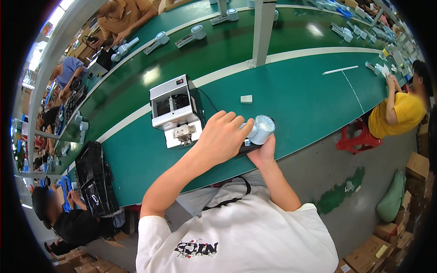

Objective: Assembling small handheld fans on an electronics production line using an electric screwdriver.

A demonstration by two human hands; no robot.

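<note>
A light-blue device with a round, clear-topped head [264, 126] is held between my hands, over the near edge of the green table. My left hand [224, 138] closes over the neck and handle from above, its fingers curled beside the head. From below and to the right, my right hand [264, 153] grips the head and the dark underside; most of its fingers are hidden. Left of my hands stands a silver-and-black benchtop machine [176, 111] with a metal fixture [184, 132] on its front. Beyond the device, a small white block [246, 99] lies on the table.
A green conveyor belt [218, 38] behind the table carries several similar devices. A white post [264, 36] rises at the table's far edge. On the left lies a black bag [94, 177]; a co-worker in yellow [396, 116] sits at the right. A white strip [340, 70] lies farther right.
</note>
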